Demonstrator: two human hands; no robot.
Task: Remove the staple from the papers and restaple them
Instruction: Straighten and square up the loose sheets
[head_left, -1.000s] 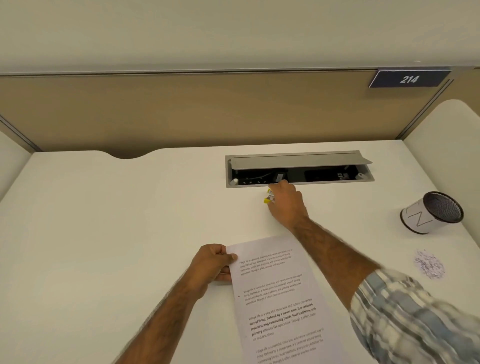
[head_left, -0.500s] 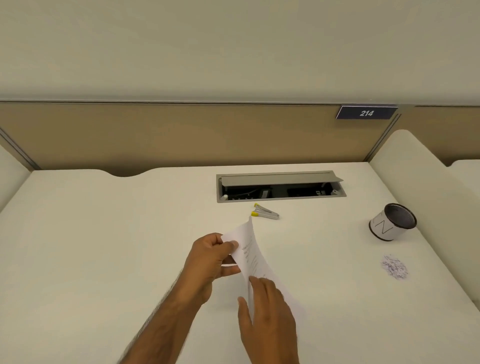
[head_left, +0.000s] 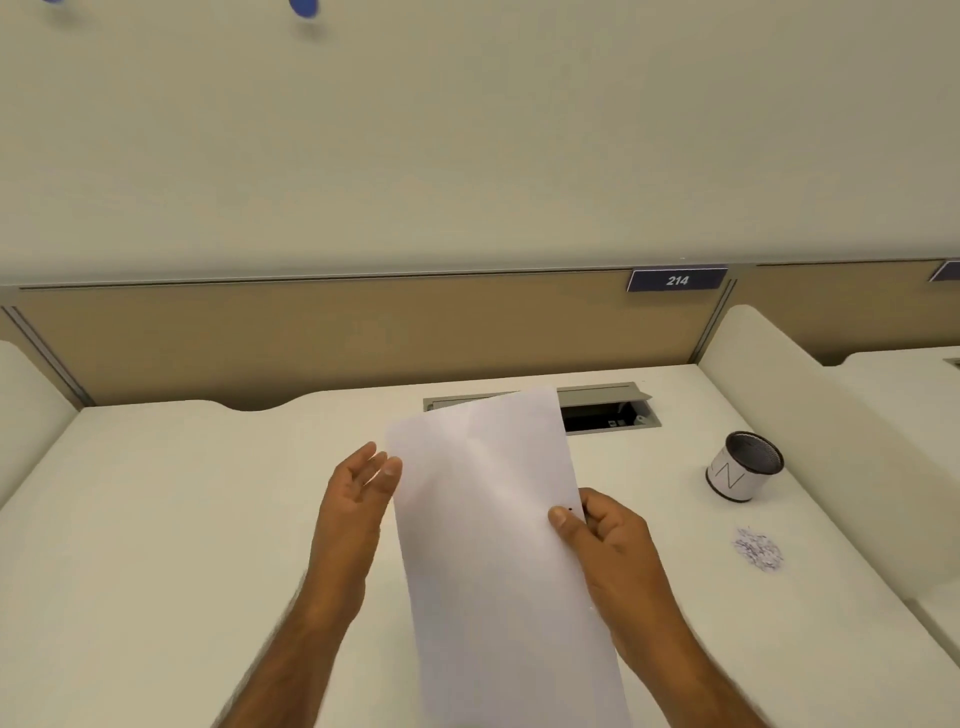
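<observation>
On your tabletop (head_left: 156, 519) a mesh cup (head_left: 745, 473) and paper scraps (head_left: 757, 548) sit off to the right, while the papers (head_left: 493, 519), held up blank side toward you, hide part of the cable hatch (head_left: 608, 410); your right hand (head_left: 613, 540) pinches their right edge, and your left hand (head_left: 353, 499) keeps its fingers (head_left: 387, 470) straight at the left edge.

White papers (head_left: 493, 545), white desk (head_left: 156, 519), tan partition (head_left: 311, 343), navy plaque (head_left: 676, 280).

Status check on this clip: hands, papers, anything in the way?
Right hand pinches papers at right edge, raised, blank side to camera. Left hand open beside left edge. Nothing blocks the hands.
</observation>
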